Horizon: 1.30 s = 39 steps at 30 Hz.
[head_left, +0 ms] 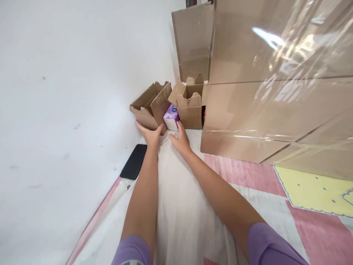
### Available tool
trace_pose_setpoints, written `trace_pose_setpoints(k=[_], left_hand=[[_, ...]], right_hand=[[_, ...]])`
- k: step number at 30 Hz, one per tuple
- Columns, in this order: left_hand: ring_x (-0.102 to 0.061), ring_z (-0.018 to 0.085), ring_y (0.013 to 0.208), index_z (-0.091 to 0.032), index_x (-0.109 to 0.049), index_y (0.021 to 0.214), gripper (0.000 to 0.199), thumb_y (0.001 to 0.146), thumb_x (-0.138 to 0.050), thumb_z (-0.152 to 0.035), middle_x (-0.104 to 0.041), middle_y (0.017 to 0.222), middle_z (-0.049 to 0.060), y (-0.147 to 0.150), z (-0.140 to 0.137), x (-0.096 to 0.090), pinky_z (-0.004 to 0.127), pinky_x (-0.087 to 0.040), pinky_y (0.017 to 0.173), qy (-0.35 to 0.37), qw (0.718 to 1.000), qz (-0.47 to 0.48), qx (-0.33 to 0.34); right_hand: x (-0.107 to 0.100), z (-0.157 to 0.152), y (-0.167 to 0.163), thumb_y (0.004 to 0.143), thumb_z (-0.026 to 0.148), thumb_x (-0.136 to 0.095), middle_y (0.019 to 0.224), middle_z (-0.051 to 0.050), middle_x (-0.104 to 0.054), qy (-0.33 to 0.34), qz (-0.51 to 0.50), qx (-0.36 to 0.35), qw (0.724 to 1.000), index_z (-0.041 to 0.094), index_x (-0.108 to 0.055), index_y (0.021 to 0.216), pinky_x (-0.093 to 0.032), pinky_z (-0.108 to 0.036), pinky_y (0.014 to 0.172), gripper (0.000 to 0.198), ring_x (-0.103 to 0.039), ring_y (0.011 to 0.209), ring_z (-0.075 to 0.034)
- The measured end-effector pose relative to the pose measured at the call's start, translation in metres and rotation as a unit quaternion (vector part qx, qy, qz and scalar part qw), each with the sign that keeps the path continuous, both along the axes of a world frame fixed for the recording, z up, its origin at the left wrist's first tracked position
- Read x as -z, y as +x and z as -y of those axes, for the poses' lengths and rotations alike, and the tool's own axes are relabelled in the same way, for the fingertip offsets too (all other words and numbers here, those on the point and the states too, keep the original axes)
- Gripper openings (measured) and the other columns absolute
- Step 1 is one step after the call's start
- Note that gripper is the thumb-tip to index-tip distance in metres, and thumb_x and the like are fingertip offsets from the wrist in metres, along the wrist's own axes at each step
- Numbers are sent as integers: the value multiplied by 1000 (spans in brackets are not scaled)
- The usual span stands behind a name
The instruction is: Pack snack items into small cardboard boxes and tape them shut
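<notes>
An opened brown cardboard box [147, 116] leans tilted against the white wall. My left hand [151, 136] spans its near end, thumb on the right side and fingers at the left. Wedged to its right is a small purple-and-white carton [171, 119] with a blue round mark. My right hand [182, 140] is at the front of this carton, thumb and fingers apart, fingertips at its right edge. A second open cardboard box [190, 116] stands upright just right of the carton, its flaps raised. The far sides of the boxes are hidden.
Large cardboard boxes wrapped in clear film [248, 110] stand on the right. A black phone [134, 162] lies by the white wall [68, 110], left of my left forearm. Below is a white cloth [179, 191] over pink-and-white checks, with a yellow patch [311, 189] at right.
</notes>
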<state>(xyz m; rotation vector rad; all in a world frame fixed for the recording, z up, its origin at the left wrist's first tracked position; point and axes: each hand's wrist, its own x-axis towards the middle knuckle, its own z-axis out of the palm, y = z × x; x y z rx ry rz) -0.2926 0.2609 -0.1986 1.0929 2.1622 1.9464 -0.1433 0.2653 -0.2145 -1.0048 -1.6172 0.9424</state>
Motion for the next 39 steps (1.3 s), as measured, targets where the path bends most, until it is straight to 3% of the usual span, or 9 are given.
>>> trace_pose_setpoints(k=[4,11,16,20,23,27,32,36,39], left_hand=[[-18,37,159,-20,-16,156,123,60,-92,-32,-21,166,25,-2,0,-5,57,-11,130,-77,996,44,-6],[-27,36,156,-17,-27,153,110,61,-88,-24,-30,160,24,5,27,-34,49,-26,128,-4,999,47,-18],[-54,31,139,-22,-28,148,82,80,-71,-38,-47,151,18,-2,112,-88,49,-47,115,98,995,6,-4],[-59,32,131,-29,-48,131,65,74,-75,-40,-59,134,11,7,211,-108,52,-53,107,156,987,-5,23],[-62,32,125,-32,-52,128,56,76,-73,-40,-62,126,8,41,262,-96,50,-57,99,109,990,9,87],[-65,30,118,-32,-55,126,53,75,-72,-41,-64,122,7,124,280,-69,47,-58,94,61,979,48,189],[-61,33,125,-27,-57,125,72,58,-83,-38,-62,128,10,233,274,-51,46,-56,98,36,947,124,294],[-59,35,127,-25,-56,130,81,56,-84,-39,-61,135,13,280,281,-39,46,-55,98,26,915,140,378],[-62,35,124,-26,-56,132,81,58,-84,-44,-64,132,12,296,293,-29,44,-57,92,16,900,148,409]], right_hand=[[2,-9,-1,74,33,-71,165,-14,-32,-15,23,-23,999,22,-38,155,-28,-53,126,88,-33,152,-33],[-34,-6,-5,62,17,-63,133,-11,-45,21,-23,-77,997,23,-55,127,-52,-43,100,66,-57,108,-23],[-113,65,4,67,11,-59,127,-9,-48,107,-51,-172,978,24,-58,124,-57,-37,88,59,-59,93,-18],[-145,153,64,73,-1,-46,139,-11,-47,247,51,-267,930,32,-52,146,-59,-33,81,81,-61,112,-21],[-144,208,129,73,-5,-45,142,-11,-53,366,202,-216,882,37,-44,155,-58,-41,82,92,-61,112,-26],[-137,254,224,78,-5,-49,139,-5,-62,412,320,-126,844,50,-48,150,-52,-53,92,90,-58,116,-31],[-138,289,335,82,6,-66,158,-5,-45,320,378,-7,869,54,-41,153,-33,-71,112,89,-41,143,-41],[-139,312,389,78,37,-83,148,-12,-51,173,365,-18,915,41,-27,162,-53,-58,101,101,-58,128,-37],[-131,327,402,80,50,-80,134,-10,-58,118,313,2,942,36,-51,151,-58,-49,95,78,-66,116,-32]])
